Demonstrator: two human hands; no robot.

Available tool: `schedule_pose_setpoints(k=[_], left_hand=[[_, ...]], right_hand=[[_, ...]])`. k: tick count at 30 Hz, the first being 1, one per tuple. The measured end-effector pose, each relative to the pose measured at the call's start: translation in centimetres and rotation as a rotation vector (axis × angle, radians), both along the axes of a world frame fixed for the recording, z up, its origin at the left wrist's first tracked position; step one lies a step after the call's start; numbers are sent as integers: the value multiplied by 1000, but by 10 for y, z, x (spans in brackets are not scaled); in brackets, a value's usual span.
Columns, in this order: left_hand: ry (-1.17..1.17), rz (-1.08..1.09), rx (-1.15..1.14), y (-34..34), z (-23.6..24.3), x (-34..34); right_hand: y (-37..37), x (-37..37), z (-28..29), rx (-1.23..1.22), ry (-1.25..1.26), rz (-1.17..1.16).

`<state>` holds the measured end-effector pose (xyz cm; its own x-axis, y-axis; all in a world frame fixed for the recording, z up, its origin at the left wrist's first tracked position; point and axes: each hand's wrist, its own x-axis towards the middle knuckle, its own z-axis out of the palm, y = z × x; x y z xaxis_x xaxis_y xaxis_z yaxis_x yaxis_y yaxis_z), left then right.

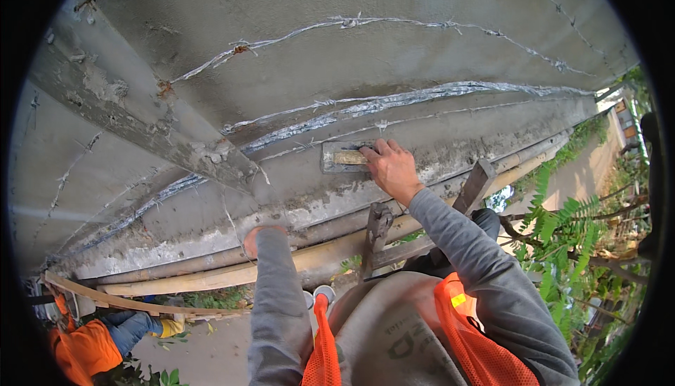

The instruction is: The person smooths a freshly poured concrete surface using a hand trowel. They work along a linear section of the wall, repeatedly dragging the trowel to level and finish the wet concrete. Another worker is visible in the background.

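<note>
My right hand (pixel 394 168) is closed on the wooden handle of a small rectangular plastering float (pixel 344 157). The float lies against the wet grey plaster below strands of barbed wire (pixel 365 108). My left hand (pixel 261 238) is at the lower edge of the plastered wall (pixel 309 196), beside a thin wire (pixel 230 221). Its fingers are hidden, so their grip does not show. Both forearms wear grey sleeves.
A rough concrete post (pixel 155 112) slants across the upper left. Bamboo poles (pixel 344 247) and upright timbers (pixel 475 185) run below the wall edge. Lower left, a person in orange (pixel 91 347) is near a wooden plank. Leafy branches (pixel 555 224) fill the right.
</note>
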<state>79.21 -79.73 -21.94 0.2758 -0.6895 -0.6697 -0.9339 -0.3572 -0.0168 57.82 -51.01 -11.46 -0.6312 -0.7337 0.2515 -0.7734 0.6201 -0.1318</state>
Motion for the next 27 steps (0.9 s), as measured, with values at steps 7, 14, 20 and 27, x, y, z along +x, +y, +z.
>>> schedule_pose_setpoints(k=[7,14,20,27], left_hand=[[-28,-61,10,0,1,-1],[-50,-118,9,0,1,-2],[-57,-177,3,1,4,-6],[-69,-230,23,2,12,-5]], right_hand=[[29,-10,-8,-175,-50,-267],[20,3,-7,-227,-80,-254],[-45,30,-5,-142,-62,-23],[7,6,-8,-118,10,-9]])
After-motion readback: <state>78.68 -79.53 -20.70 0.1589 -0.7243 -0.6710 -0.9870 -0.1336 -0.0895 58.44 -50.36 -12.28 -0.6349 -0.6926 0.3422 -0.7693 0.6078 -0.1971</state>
